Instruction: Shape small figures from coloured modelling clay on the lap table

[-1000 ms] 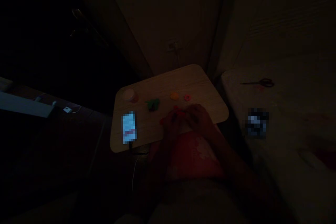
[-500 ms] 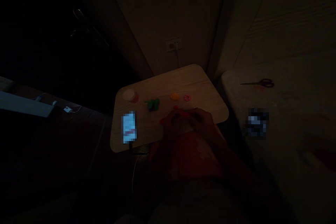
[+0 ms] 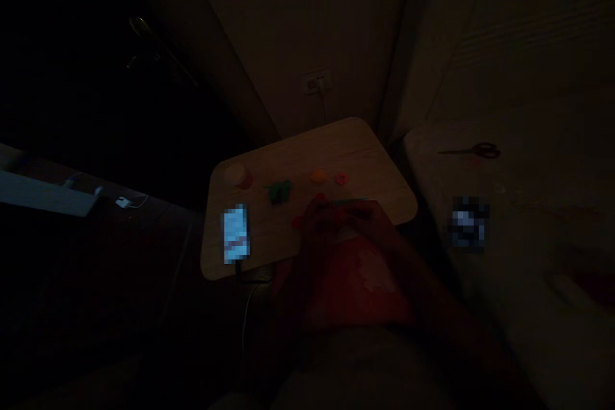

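Note:
In dim light my left hand (image 3: 319,223) and my right hand (image 3: 369,218) meet over the near edge of a small wooden table (image 3: 307,147). Between their fingertips is a small red piece (image 3: 340,215), soft-looking like modelling clay; the fingers of both hands close on it. A thin green strip (image 3: 353,200) shows just beyond my right fingers; whether I hold it I cannot tell. Other red bits lie beside my left hand (image 3: 296,222) and beyond it. An orange lump (image 3: 318,175) and a pink flower-shaped ring (image 3: 341,178) rest farther back.
A green clump (image 3: 278,191) lies left of my hands. Farther left are a tub with a pale lid (image 3: 237,175) and a lit phone (image 3: 235,234) with a cable. Scissors (image 3: 475,151) lie on a pale surface to the right. A wall socket (image 3: 317,81) holds a plug.
My right hand has turned and drawn closer to my left, with fingertips together at the red piece. The green strip has come into sight beyond it. The things on the table stay put.

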Tool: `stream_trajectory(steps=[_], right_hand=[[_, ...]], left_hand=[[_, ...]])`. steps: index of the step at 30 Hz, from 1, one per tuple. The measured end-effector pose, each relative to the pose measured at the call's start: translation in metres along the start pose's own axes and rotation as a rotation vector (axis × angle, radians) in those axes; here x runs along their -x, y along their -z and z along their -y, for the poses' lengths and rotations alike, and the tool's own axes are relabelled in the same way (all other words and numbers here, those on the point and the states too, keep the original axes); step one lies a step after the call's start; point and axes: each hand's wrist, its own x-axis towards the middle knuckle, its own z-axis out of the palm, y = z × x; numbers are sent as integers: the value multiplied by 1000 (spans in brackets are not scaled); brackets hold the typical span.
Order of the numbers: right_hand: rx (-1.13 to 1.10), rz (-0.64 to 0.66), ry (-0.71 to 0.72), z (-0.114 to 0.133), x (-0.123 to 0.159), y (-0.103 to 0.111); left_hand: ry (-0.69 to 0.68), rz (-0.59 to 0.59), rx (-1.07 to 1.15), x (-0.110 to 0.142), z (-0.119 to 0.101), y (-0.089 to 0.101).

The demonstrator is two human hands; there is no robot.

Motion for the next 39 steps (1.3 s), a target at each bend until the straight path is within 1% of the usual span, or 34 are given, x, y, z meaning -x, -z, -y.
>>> stream_trajectory(steps=[4, 6, 9, 12, 16, 21, 28, 34, 37, 39], right_hand=[[43, 20, -20, -1, -2, 0], [59, 34, -17, -1, -3, 2], [52, 48, 25, 2, -5, 3], [22, 65, 59, 5, -7, 3], [-2, 84, 27, 7, -12, 3], [-43, 91, -13, 7, -15, 1], [-28, 115, -14, 10, -13, -2], [-92, 150, -44, 9, -12, -1], [-137, 141, -69, 9, -11, -3], [-193, 163, -103, 11, -9, -4]], left_hand=[[-61, 70, -61, 2, -2, 0], [-106, 84, -121, 1, -2, 2], [-190, 81, -223, -3, -2, 8], [-240, 113, -293, -8, -2, 14], [-239, 145, -330, -14, -2, 17], [-230, 161, -309, -18, -6, 18], [-208, 113, -217, -15, -9, 18], [-252, 108, -170, -17, -8, 15], [-215, 88, -133, -18, -10, 14], [-173, 93, -104, -17, -13, 13]])
